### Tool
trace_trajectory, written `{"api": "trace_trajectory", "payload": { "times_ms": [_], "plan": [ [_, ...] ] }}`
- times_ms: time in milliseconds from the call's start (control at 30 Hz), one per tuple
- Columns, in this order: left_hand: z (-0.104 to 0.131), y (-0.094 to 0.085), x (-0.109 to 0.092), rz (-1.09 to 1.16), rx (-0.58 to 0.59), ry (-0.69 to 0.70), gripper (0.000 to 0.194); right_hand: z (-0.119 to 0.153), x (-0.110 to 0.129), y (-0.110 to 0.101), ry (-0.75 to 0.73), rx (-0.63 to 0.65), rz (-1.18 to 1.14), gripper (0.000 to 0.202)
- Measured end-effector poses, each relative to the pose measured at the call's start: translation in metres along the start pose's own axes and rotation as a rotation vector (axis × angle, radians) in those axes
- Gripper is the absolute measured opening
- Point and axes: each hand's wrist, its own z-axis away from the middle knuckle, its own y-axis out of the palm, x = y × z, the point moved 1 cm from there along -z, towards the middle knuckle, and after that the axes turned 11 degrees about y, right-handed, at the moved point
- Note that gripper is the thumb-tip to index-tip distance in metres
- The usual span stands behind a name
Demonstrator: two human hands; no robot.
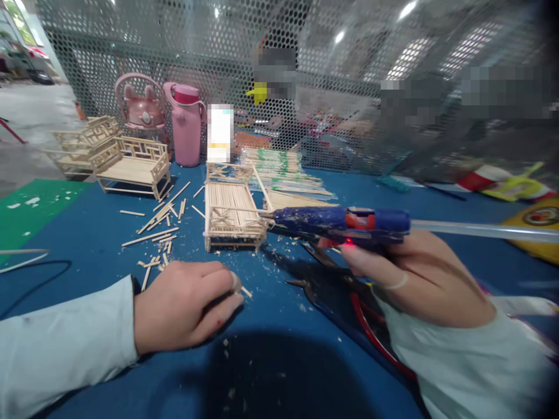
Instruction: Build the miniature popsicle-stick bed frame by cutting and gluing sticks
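In my right hand (419,273) is a blue hot glue gun (314,218), its red light lit and a clear glue stick (471,230) running out of its back. The nozzle points left and meets the right front corner of a small bed-like frame (231,203) built of thin wooden sticks; I cannot tell if it touches. My left hand (192,302) rests on the blue table in front of that frame, thumb and fingers pinched on a short wooden stick (247,291). Below the glue gun lie pliers with red handles (371,326), partly hidden by my right hand.
Cut stick pieces (166,218) litter the table left of the frame. Finished-looking stick furniture (131,166) stands behind them. A pink bottle (187,128) and bundled sticks (279,166) are at the back, before a perforated metal screen (332,134). A yellow item (533,227) lies far right.
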Motion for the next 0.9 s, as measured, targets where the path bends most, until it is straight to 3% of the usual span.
{"api": "trace_trajectory", "payload": {
  "times_ms": [667,900],
  "plan": [
    [0.0013,0.0032,0.0003,0.078,0.060,-0.054,0.018,0.0005,-0.0013,0.0009,-0.162,-0.054,0.098,0.014],
    [0.0017,0.0044,0.0004,0.062,0.078,-0.053,0.019,-0.0009,-0.0009,0.0028,-0.204,-0.056,0.124,0.022]
  ]
}}
